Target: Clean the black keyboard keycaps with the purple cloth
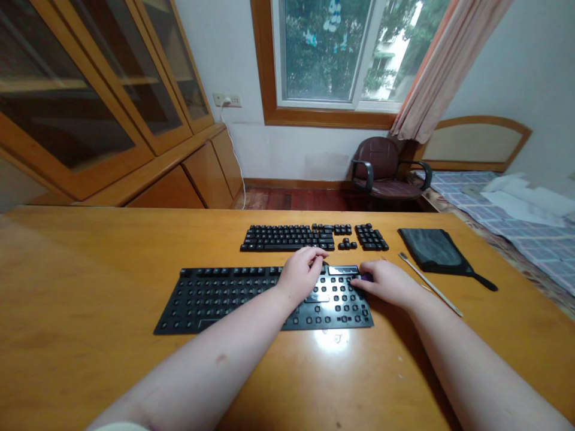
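Note:
A black keyboard (251, 296) with most of its keycaps off lies on the wooden table, a row of caps still along its top edge. My left hand (300, 274) is over its upper middle, fingers bent and brought together with the thumb. What those fingers hold, if anything, is hidden. At the keyboard's upper right edge, my right hand (387, 280) is closed around a small purple object (367, 277), mostly covered by the fingers. Its thumb reaches over the number pad area. Behind the keyboard, loose black keycaps (287, 237) are laid out in keyboard order.
A long thin brush-like stick (431, 284) lies right of my right hand. Beyond it is a dark mesh pouch (433, 250) with a strap. Past the table (90, 281) stand a wooden cabinet (197, 173), an armchair (380, 164) and a bed (476, 191).

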### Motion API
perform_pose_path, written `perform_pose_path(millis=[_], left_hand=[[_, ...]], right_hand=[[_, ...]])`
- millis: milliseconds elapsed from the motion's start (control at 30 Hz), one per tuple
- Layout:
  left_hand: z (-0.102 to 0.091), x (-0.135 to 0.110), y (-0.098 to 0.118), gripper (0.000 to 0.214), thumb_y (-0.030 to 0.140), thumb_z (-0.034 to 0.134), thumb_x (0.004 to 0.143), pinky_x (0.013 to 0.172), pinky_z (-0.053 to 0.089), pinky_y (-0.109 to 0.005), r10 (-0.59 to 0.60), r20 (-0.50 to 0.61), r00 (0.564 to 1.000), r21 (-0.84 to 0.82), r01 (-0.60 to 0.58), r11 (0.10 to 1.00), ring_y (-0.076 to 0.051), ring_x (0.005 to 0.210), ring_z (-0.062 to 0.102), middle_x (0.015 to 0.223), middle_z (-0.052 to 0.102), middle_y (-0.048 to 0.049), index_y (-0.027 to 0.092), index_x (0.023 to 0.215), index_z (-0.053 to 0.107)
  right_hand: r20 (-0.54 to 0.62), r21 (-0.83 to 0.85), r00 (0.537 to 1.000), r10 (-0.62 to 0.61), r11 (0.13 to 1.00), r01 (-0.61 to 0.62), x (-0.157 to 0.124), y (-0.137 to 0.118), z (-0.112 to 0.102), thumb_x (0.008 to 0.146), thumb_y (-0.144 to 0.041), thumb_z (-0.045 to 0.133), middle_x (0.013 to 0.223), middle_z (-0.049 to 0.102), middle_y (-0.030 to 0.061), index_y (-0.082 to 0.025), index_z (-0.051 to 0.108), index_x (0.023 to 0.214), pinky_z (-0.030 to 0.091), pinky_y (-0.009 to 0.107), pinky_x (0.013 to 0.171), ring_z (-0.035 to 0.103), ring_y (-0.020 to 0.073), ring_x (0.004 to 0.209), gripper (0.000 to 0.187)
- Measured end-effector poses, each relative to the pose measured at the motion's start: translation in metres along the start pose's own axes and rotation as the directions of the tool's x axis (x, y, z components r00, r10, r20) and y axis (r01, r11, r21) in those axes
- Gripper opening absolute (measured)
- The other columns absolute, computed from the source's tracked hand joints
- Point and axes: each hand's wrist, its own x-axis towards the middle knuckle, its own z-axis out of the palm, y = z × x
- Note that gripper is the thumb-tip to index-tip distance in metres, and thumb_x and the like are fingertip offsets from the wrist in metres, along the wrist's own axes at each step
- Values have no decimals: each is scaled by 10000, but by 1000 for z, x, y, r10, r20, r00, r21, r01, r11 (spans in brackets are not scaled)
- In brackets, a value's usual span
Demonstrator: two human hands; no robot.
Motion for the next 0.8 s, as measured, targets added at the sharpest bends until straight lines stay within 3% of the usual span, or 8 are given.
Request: perform_pose_path(millis=[367, 567, 800], left_hand=[[5, -2, 1, 248, 208, 456, 860, 876, 467, -369, 28, 176, 984, 236, -70, 969, -210, 962, 613, 1017, 688, -43, 205, 1010, 653], [4, -4, 4, 276, 337, 515, 842, 863, 448, -401, 84, 329, 941, 296, -187, 937, -232, 961, 601, 1042, 678, -47, 246, 1071, 641], [2, -5, 5, 589, 520, 680, 667, 901, 393, -442, 100, 411, 906, 322, -248, 914, -282, 1044, 532, 1150, 615, -51, 290, 1196, 556]], right_hand=[[10, -239, 999, -37, 970, 38, -5, -17, -7, 871, -427, 425, 786, 685, 95, -185, 632, 765, 376, 288, 596, 628, 222, 717, 335], [8, -299, 1000, 6, 954, -4, -6, -21, -4, 881, -413, 414, 804, 689, 109, -174, 641, 818, 408, 297, 617, 641, 237, 728, 336], [4, -331, 1000, -4, 944, 5, -7, -22, -3, 888, -404, 400, 809, 688, 116, -168, 646, 839, 424, 315, 627, 646, 254, 743, 345]])
